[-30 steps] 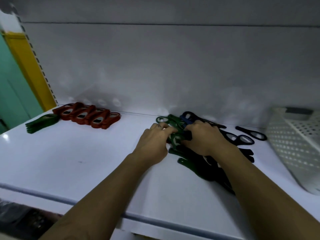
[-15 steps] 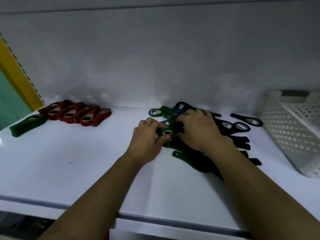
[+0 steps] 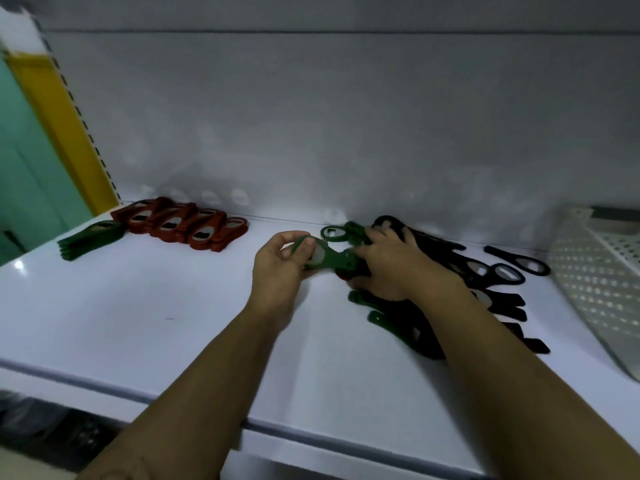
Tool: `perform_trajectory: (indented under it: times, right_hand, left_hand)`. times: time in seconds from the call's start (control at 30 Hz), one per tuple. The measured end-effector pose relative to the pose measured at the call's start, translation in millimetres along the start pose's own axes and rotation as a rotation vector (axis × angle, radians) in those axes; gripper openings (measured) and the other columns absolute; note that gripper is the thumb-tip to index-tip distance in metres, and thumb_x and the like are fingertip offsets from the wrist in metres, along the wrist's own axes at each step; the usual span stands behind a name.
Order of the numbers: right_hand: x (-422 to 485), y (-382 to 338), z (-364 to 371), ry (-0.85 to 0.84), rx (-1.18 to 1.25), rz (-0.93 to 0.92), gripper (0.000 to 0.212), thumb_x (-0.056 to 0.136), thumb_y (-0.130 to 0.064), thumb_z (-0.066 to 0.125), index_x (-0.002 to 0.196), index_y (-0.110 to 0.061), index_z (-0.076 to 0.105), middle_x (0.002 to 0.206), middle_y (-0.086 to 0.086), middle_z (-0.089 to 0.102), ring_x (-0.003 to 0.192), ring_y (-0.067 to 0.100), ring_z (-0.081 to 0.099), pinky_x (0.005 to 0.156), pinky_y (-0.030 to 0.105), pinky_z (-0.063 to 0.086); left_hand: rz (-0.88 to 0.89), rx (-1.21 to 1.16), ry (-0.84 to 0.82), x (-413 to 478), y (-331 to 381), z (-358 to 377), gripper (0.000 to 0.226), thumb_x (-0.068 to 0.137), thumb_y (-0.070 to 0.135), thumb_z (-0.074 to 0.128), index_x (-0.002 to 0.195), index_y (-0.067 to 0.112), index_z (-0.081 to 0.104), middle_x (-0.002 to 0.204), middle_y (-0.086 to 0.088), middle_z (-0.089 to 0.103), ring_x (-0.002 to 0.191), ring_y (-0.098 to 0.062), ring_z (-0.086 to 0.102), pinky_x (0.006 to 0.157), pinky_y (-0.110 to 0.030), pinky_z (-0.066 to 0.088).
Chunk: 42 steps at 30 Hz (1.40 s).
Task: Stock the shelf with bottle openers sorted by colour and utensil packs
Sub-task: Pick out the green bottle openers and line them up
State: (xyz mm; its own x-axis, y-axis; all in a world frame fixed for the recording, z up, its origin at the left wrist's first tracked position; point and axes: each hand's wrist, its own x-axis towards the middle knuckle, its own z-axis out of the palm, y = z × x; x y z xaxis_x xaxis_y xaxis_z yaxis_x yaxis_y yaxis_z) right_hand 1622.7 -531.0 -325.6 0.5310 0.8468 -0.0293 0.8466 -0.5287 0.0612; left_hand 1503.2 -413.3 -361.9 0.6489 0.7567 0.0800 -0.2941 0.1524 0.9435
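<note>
Shelf [image 3: 138, 323], part-stocked: red openers [image 3: 187, 226] and green stack [image 3: 91, 237] sorted at left; left hand [image 3: 277, 268] pinches green opener [image 3: 325, 259] at centre; right hand [image 3: 391, 268], grip unclear, on unsorted green-black heap [image 3: 485, 271]; utensil packs unseen.

Both arms were bare along all of their visible length. The left forearm [image 3: 194, 375] showed uncovered from the lower edge of the view up to the wrist. The right forearm [image 3: 512, 368] was the same, and looked broader near the camera under the wide-angle lens. The left hand [image 3: 277, 271] and the right hand [image 3: 391, 268] were bare too, and the knuckles stood out on the back of the right one. In the dim light and slight blur, fingernails and finer detail could not be made out.
</note>
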Motion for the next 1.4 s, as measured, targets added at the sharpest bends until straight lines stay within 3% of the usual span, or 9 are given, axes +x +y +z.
perform_trajectory:
  times: [0.13, 0.3, 0.47, 0.63, 0.83, 1.0, 1.17, 1.3, 1.4]
  right_hand:
    - [-1.5, -1.2, 14.2, 0.057, -0.062, 0.034, 0.068, 0.093, -0.060, 0.043, 0.147, -0.020, 0.037, 0.161, 0.010, 0.011, 0.148, 0.029, 0.004, 0.117, 0.058, 0.001]
    - [-4.7, -6.7, 11.6, 0.182, 0.023, 0.024, 0.042, 0.092, -0.051, 0.054, 0.124, -0.025, 0.063, 0.144, 0.003, 0.044, 0.137, 0.025, 0.030, 0.116, 0.045, 0.011]
    - [-9.4, -15.7, 12.1, 0.344, 0.058, 0.006, 0.031, 0.093, -0.046, 0.052, 0.111, -0.029, 0.071, 0.130, -0.004, 0.057, 0.125, 0.018, 0.042, 0.114, 0.039, 0.013]
    - [-11.0, -12.9, 9.6, 0.575, 0.200, 0.125, 0.024, 0.090, -0.042, 0.062, 0.096, -0.023, 0.075, 0.102, 0.000, 0.065, 0.105, 0.023, 0.053, 0.091, 0.034, 0.030]
    - [-17.1, -11.0, 6.3, 0.538, 0.366, 0.119, 0.024, 0.087, -0.044, 0.066, 0.089, -0.023, 0.077, 0.088, 0.001, 0.069, 0.085, 0.019, 0.059, 0.076, 0.031, 0.043]
    - [-16.2, -14.6, 2.4, 0.631, 0.881, 0.163, 0.016, 0.090, -0.030, 0.066, 0.092, -0.020, 0.078, 0.079, 0.000, 0.070, 0.073, 0.014, 0.063, 0.072, 0.026, 0.048]
    - [-22.7, -34.8, -3.3, 0.379, 1.545, 0.128, 0.007, 0.086, -0.005, 0.069, 0.083, -0.011, 0.067, 0.058, 0.003, 0.065, 0.049, 0.012, 0.059, 0.048, 0.022, 0.049]
    - [-15.6, -42.8, 4.4, 0.459, 1.353, 0.155, 0.009, 0.085, -0.010, 0.073, 0.085, -0.014, 0.065, 0.065, 0.003, 0.065, 0.052, 0.012, 0.063, 0.048, 0.020, 0.046]
    - [-15.0, -28.3, 4.8, 0.496, 0.874, 0.143, 0.005, 0.088, -0.023, 0.070, 0.093, -0.023, 0.069, 0.079, -0.011, 0.066, 0.070, 0.007, 0.063, 0.069, 0.023, 0.051]
  left_hand:
    - [-0.055, -0.055, 0.097, 2.5, 1.4, -3.8, 0.008, 0.092, 0.007, 0.062, 0.099, 0.010, 0.064, 0.091, -0.014, 0.075, 0.083, -0.025, 0.067, 0.076, -0.037, 0.049]
    - [-0.149, -0.302, 0.129, 1.8, 6.5, -7.3, 0.005, 0.090, 0.007, 0.064, 0.093, 0.006, 0.067, 0.075, -0.008, 0.067, 0.068, -0.013, 0.066, 0.070, -0.025, 0.052]
    - [-0.090, -0.096, 0.055, 0.0, 0.0, -4.1, 0.009, 0.099, 0.010, 0.052, 0.094, 0.009, 0.059, 0.078, -0.011, 0.060, 0.059, -0.019, 0.066, 0.054, -0.026, 0.051]
    - [-0.092, 0.084, 0.013, -0.5, -0.9, -2.9, 0.018, 0.105, 0.020, 0.039, 0.099, 0.012, 0.054, 0.094, -0.011, 0.067, 0.051, -0.011, 0.054, 0.047, -0.022, 0.039]
    - [-0.142, 0.034, -0.020, -0.1, 1.5, -3.3, 0.022, 0.106, 0.022, 0.036, 0.099, 0.012, 0.054, 0.093, -0.011, 0.070, 0.052, -0.013, 0.051, 0.048, -0.024, 0.036]
    - [-0.161, -0.071, -0.017, 0.2, 4.2, -5.4, 0.032, 0.106, 0.027, 0.033, 0.113, 0.006, 0.057, 0.092, -0.012, 0.070, 0.057, -0.012, 0.055, 0.050, -0.023, 0.039]
    - [-0.171, -0.014, -0.231, -1.5, 2.3, -5.4, 0.052, 0.100, 0.050, 0.038, 0.120, 0.008, 0.061, 0.097, -0.012, 0.070, 0.078, -0.021, 0.063, 0.063, -0.029, 0.047]
    - [-0.091, 0.079, -0.293, -8.3, 2.7, -4.2, 0.024, 0.102, 0.023, 0.048, 0.118, 0.008, 0.058, 0.092, -0.009, 0.068, 0.074, -0.019, 0.064, 0.056, -0.027, 0.051]
    - [-0.108, 0.032, -0.168, -7.2, 2.8, -3.4, 0.017, 0.105, 0.018, 0.041, 0.106, 0.012, 0.056, 0.090, -0.011, 0.068, 0.057, -0.016, 0.059, 0.046, -0.024, 0.043]
